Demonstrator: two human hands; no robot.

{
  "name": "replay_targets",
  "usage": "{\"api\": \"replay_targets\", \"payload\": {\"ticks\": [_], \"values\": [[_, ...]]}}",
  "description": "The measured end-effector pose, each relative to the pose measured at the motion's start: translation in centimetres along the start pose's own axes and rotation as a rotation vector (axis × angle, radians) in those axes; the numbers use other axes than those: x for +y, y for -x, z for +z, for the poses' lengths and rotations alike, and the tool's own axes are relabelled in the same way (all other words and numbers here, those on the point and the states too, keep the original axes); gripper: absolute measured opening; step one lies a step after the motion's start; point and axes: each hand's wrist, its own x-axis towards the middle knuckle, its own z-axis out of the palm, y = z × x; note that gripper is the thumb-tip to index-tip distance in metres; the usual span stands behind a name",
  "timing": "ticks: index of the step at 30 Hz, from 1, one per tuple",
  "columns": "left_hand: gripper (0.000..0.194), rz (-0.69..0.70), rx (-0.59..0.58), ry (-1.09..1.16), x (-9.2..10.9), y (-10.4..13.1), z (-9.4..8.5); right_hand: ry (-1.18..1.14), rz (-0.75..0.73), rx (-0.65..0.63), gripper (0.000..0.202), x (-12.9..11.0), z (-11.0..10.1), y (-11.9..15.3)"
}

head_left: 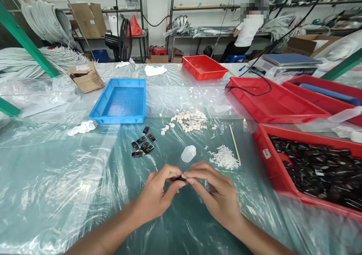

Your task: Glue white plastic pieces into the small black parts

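Note:
My left hand (157, 191) pinches a small dark piece (178, 178) between thumb and fingers, above the plastic-covered table. On the piece's right side my right hand (216, 192) holds a tiny whitish part (184, 176) between thumb and forefinger, against the dark piece. Just beyond the hands lies a translucent oval container (188, 154). Several glossy black pieces (144, 145) are grouped to the left of it. A heap of small white bits (224, 157) sits to the right, beside a thin wooden stick (234, 145). Flat pale pieces (189, 121) are scattered farther back.
An upright-sided blue tray (140, 100) stands at the back left. On the right, a red bin (283, 172) is filled with black pieces, with red trays (283, 117) behind it. A scale (288, 63) and another red tray (205, 74) are farther back. A person (249, 30) sits beyond the table.

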Motion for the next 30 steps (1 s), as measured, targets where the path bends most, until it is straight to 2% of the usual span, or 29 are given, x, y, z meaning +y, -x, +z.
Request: {"api": "replay_targets", "payload": {"ticks": [5, 10, 12, 15, 17, 19, 20, 23, 25, 30], "values": [[0.022, -0.107, 0.056, 0.167, -0.5, 0.7, 1.1, -0.083, 0.097, 0.007, 0.038, 0.7, 0.6, 1.1], [0.019, -0.133, 0.116, 0.170, -0.5, 1.1, 1.4, -0.113, 0.017, -0.070, 0.041, 0.3, 0.5, 1.1], [0.014, -0.155, 0.091, 0.141, -0.2, 1.0, 0.9, -0.113, -0.005, -0.107, 0.038, 0.1, 0.0, 0.5], [0.010, -0.160, -0.019, 0.095, 0.5, 0.6, -0.1, -0.085, -0.025, -0.175, 0.028, 0.3, -2.1, -1.1], [0.011, -0.136, -0.082, 0.033, 1.0, 0.3, -0.6, -0.002, -0.004, -0.108, 0.020, 1.2, -4.5, -2.3], [0.012, -0.142, -0.141, -0.042, 1.3, 0.2, -1.0, 0.206, 0.080, -0.033, 0.017, 2.8, -7.3, -3.1], [0.011, -0.158, -0.173, -0.071, 1.4, 0.2, -1.1, 0.346, 0.149, -0.075, 0.018, 3.7, -8.6, -3.3], [0.013, -0.210, -0.260, -0.075, 1.3, 0.2, -1.0, 0.627, 0.316, -0.394, 0.019, 6.6, -11.3, -3.3], [0.015, -0.216, -0.290, -0.044, 1.0, 0.1, -0.9, 0.675, 0.357, -0.494, 0.016, 8.0, -11.9, -3.0], [0.026, -0.167, -0.275, 0.035, -0.2, 0.1, -0.8, 0.752, 0.391, -0.470, 0.015, 9.0, -11.4, -2.2]]}}
